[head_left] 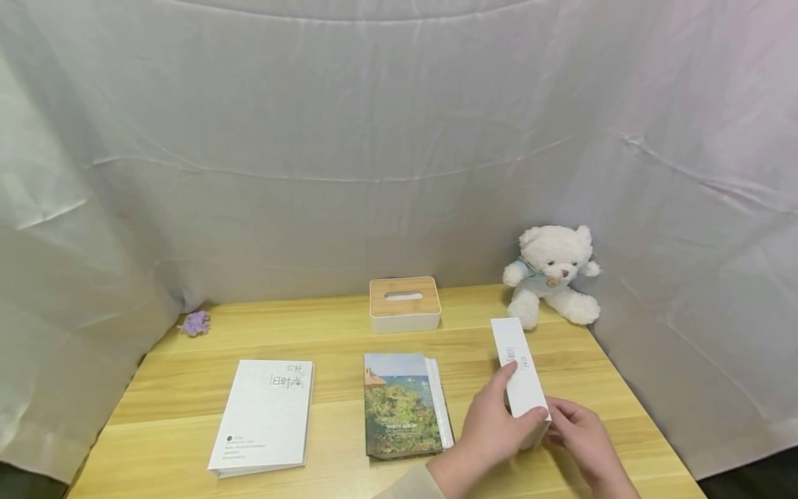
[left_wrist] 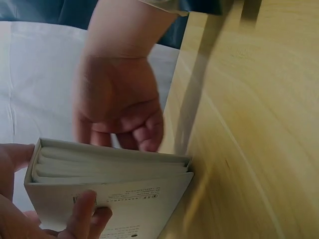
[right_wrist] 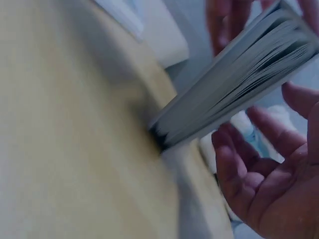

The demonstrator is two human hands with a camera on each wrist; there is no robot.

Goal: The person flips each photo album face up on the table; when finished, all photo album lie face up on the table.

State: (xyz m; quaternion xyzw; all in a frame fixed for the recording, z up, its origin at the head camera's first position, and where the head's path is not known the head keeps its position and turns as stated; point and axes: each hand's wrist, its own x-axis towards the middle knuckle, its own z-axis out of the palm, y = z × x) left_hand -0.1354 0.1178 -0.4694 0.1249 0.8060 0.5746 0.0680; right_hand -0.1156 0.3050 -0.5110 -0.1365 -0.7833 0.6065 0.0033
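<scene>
A white photo album [head_left: 519,371] stands on edge on the table, its printed spine facing up. My left hand [head_left: 492,423] grips it, with the thumb on the spine and fingers against the cover, as the left wrist view shows. Beside the opposite cover is my right hand [head_left: 582,436]; its fingers [right_wrist: 271,129] are loosely bent, with tips at or very near the cover. The right wrist view shows the page edges between the covers. A photo album with a painted seaside cover [head_left: 402,405] lies left of my left hand.
Farther left lies another white photo album [head_left: 262,416]. At the back are a tissue box [head_left: 405,305] with a wooden lid and a white teddy bear [head_left: 555,274]. A small purple object [head_left: 196,323] sits at the back left. Grey curtains [head_left: 374,138] enclose the table [head_left: 337,430].
</scene>
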